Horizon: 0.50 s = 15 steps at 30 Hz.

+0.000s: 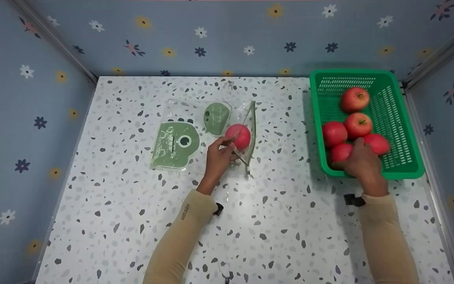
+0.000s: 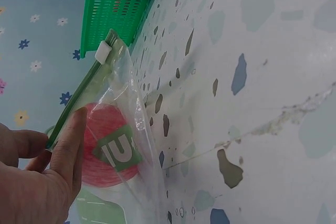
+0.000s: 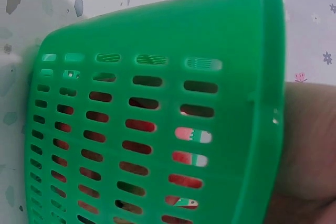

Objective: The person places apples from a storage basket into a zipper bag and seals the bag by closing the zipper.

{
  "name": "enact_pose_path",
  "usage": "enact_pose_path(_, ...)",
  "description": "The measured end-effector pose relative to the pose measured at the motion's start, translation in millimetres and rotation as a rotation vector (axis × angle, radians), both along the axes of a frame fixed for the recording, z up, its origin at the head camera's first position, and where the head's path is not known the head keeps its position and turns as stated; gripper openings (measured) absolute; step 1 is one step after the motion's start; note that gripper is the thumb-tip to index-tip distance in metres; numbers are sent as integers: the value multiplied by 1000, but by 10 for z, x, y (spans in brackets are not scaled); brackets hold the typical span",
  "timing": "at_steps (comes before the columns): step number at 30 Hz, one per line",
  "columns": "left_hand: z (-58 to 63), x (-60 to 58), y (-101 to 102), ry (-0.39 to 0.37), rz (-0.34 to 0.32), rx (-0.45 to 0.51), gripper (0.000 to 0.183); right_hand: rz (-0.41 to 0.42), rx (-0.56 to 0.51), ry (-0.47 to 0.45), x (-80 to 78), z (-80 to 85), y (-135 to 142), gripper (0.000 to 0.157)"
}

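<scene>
A clear zip bag [image 1: 175, 148] with green dinosaur printing lies on the table, one red apple [image 1: 238, 137] inside near its mouth. My left hand [image 1: 220, 156] pinches the bag's mouth edge between thumb and fingers. In the left wrist view, a white slider [image 2: 103, 52] sits at the far end of the green zip strip [image 2: 76, 98]. My right hand [image 1: 363, 163] reaches into the green basket [image 1: 412, 157], thumb and fingers around the front-left apple [image 1: 341, 153]. The basket wall hides those fingertips in the right wrist view.
Several more apples sit in the basket, among them one at the back [image 1: 355, 99] and one beside the right hand [image 1: 377, 144]. The basket stands at the table's right edge. Flower-patterned walls [image 1: 227, 35] border the speckled table [image 1: 282, 221] at the back and sides.
</scene>
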<state>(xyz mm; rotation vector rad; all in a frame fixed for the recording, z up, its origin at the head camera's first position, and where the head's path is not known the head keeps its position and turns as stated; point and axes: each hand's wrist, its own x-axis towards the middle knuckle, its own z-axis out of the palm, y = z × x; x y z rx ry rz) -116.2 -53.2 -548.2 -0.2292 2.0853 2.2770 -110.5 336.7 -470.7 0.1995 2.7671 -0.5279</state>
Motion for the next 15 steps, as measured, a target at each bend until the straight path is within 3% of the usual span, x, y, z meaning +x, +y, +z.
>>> enact_pose_path(7, 0, 7, 5, 4, 3, -6, 22, -15, -20, 104, 38, 27, 12, 74)
enact_pose_path(15, -8, -6, 8, -2, 5, -10, 21, -23, 10, 243, 50, 80, -13, 77)
